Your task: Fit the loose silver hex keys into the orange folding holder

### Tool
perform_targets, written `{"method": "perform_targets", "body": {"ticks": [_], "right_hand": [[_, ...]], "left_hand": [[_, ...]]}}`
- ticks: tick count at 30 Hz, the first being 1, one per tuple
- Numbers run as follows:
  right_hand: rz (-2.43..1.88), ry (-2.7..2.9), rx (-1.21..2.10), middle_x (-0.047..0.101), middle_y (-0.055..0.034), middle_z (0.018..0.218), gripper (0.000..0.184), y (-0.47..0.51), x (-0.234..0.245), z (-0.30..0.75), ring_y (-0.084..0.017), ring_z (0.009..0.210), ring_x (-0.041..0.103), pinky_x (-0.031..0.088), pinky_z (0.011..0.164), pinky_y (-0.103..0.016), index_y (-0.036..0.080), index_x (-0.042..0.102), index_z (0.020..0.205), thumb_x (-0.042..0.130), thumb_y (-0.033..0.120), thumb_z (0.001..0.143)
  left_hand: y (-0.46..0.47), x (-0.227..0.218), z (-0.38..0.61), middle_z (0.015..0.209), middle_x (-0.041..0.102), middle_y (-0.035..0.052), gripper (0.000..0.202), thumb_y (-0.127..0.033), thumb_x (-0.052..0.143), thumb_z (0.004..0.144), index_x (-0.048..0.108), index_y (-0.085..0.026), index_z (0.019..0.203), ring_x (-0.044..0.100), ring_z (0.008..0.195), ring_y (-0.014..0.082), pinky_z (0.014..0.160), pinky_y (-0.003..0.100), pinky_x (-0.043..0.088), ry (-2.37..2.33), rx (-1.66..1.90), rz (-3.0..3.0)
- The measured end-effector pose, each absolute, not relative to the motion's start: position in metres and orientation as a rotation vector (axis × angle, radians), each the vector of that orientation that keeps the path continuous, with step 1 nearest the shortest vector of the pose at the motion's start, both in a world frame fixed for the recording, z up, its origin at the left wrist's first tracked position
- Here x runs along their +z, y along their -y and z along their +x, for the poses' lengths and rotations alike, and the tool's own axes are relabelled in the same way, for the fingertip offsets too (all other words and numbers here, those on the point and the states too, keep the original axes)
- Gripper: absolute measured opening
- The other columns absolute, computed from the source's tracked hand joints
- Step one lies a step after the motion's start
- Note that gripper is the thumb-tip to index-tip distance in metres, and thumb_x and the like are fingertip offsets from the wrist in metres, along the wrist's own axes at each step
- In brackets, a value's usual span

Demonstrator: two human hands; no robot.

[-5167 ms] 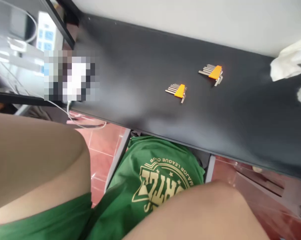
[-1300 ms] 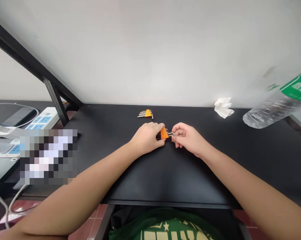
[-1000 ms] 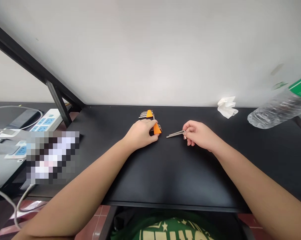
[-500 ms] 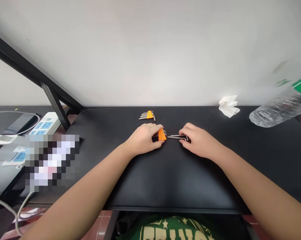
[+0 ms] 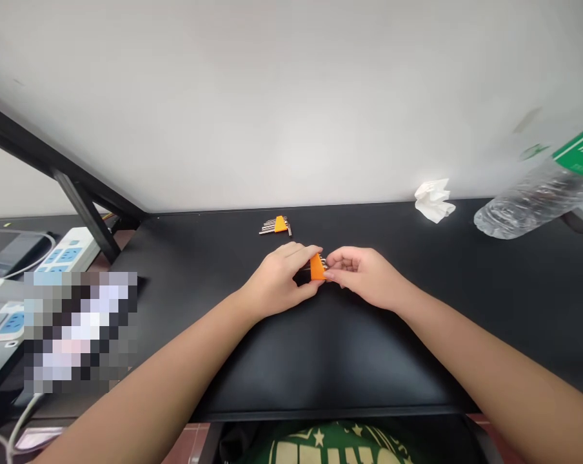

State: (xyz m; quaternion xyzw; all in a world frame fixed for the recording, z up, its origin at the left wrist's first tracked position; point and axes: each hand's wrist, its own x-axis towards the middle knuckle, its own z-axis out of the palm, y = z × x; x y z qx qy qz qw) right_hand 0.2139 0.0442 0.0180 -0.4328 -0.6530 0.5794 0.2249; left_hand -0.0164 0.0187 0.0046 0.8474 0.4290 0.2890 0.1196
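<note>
My left hand (image 5: 284, 278) is closed round an orange holder of hex keys (image 5: 317, 267) on the black table (image 5: 320, 341). My right hand (image 5: 364, 276) meets it from the right, fingers pinched at the metal key ends beside the holder; what they hold is too small to name. A second orange hex key set (image 5: 276, 225) lies untouched farther back near the wall.
A crumpled white tissue (image 5: 433, 200) and a lying plastic bottle with a green label (image 5: 538, 193) are at the back right. A white power strip (image 5: 64, 248) and cables sit on the left, beyond a black frame strut (image 5: 83, 212).
Half a second ago my right hand lay on a loose key beside the holder; now it has moved left and pinches right at the holder's key ends. The left hand still grips the holder.
</note>
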Motion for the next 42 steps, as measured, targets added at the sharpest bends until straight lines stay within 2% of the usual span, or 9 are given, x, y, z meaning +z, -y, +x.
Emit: {"method": "perform_targets", "body": {"ticks": [8, 17, 21, 24, 27, 30, 34, 38, 42], "right_hand": [[-1.327, 1.701, 1.756, 0.069, -0.0025, 0.069, 0.025, -0.047, 0.022, 0.214, -0.009, 0.049, 0.046, 0.036, 0.046, -0.024, 0.019, 0.072, 0.074, 0.069, 0.04, 0.088], [-1.666, 2.122, 1.09, 0.066, -0.0008, 0.066, 0.014, -0.068, 0.022, 0.239, -0.015, 0.055, 0.053, 0.036, 0.05, -0.028, 0.022, 0.067, 0.067, 0.063, 0.027, 0.08], [-1.812, 2.373, 0.903, 0.064, -0.0026, 0.067, 0.028, -0.075, 0.018, 0.25, -0.017, 0.053, 0.053, 0.034, 0.049, -0.031, 0.023, 0.061, 0.066, 0.064, 0.042, 0.087], [-1.68, 2.422, 0.721, 0.068, -0.0049, 0.085, 0.028, -0.073, 0.015, 0.251, -0.018, 0.062, 0.058, 0.038, 0.054, -0.031, 0.024, 0.065, 0.081, 0.064, 0.05, 0.091], [-1.367, 2.513, 0.663, 0.065, -0.0063, 0.111, 0.024, -0.065, 0.012, 0.244, -0.018, 0.076, 0.062, 0.045, 0.064, -0.031, 0.025, 0.065, 0.106, 0.067, 0.044, 0.091], [-1.218, 2.632, 0.655, 0.062, -0.0045, 0.106, 0.007, -0.055, 0.009, 0.236, -0.016, 0.074, 0.058, 0.044, 0.065, -0.031, 0.023, 0.063, 0.1, 0.059, 0.026, 0.095], [-1.175, 2.663, 0.682, 0.06, -0.0037, 0.099, 0.009, -0.048, 0.007, 0.231, -0.015, 0.069, 0.054, 0.042, 0.063, -0.031, 0.022, 0.061, 0.094, 0.054, 0.016, 0.094], [-1.123, 2.45, 0.807, 0.064, -0.0055, 0.106, 0.013, -0.05, 0.012, 0.23, -0.017, 0.078, 0.059, 0.048, 0.071, -0.033, 0.022, 0.065, 0.107, 0.06, 0.026, 0.095], [-1.079, 2.106, 1.332, 0.068, -0.005, 0.109, 0.031, -0.053, 0.018, 0.225, -0.016, 0.075, 0.063, 0.051, 0.068, -0.032, 0.026, 0.067, 0.124, 0.061, 0.043, 0.099]], "left_hand": [[-0.019, 0.005, -0.015, 0.101, 0.072, 0.0061, 0.042, -0.028, 0.068, 0.092, 0.058, -0.021, 0.133, 0.068, 0.092, 0.022, 0.088, 0.038, 0.055, -1.285, 0.797, 2.552], [-0.028, -0.001, -0.032, 0.107, 0.073, 0.0083, 0.04, -0.03, 0.067, 0.092, 0.061, -0.02, 0.13, 0.068, 0.093, 0.0225, 0.086, 0.037, 0.056, -1.434, 0.714, 2.542], [-0.027, -0.001, -0.033, 0.107, 0.073, 0.0075, 0.04, -0.031, 0.067, 0.092, 0.061, -0.021, 0.13, 0.069, 0.095, 0.0233, 0.087, 0.037, 0.055, -1.437, 0.693, 2.525], [-0.026, 0.0, -0.03, 0.105, 0.072, 0.007, 0.042, -0.029, 0.067, 0.092, 0.06, -0.021, 0.132, 0.069, 0.096, 0.0239, 0.089, 0.038, 0.054, -1.415, 0.644, 2.531], [-0.026, -0.001, -0.029, 0.105, 0.072, 0.0072, 0.043, -0.028, 0.067, 0.092, 0.058, -0.021, 0.133, 0.068, 0.095, 0.024, 0.089, 0.039, 0.053, -1.387, 0.633, 2.529], [-0.026, -0.002, -0.029, 0.105, 0.072, 0.0069, 0.044, -0.026, 0.067, 0.092, 0.058, -0.021, 0.134, 0.066, 0.094, 0.0235, 0.087, 0.039, 0.053, -1.37, 0.653, 2.526], [-0.025, -0.001, -0.027, 0.105, 0.072, 0.0065, 0.045, -0.028, 0.068, 0.092, 0.057, -0.02, 0.135, 0.066, 0.094, 0.0231, 0.089, 0.039, 0.053, -1.337, 0.69, 2.511], [-0.021, 0.002, -0.022, 0.107, 0.072, 0.0069, 0.047, -0.03, 0.067, 0.094, 0.056, -0.021, 0.138, 0.066, 0.097, 0.0234, 0.089, 0.039, 0.053, -1.293, 0.714, 2.5], [-0.016, 0.004, -0.016, 0.114, 0.072, 0.0081, 0.049, -0.03, 0.066, 0.095, 0.055, -0.024, 0.142, 0.068, 0.1, 0.0234, 0.09, 0.039, 0.052, -1.216, 0.754, 2.546]]}}
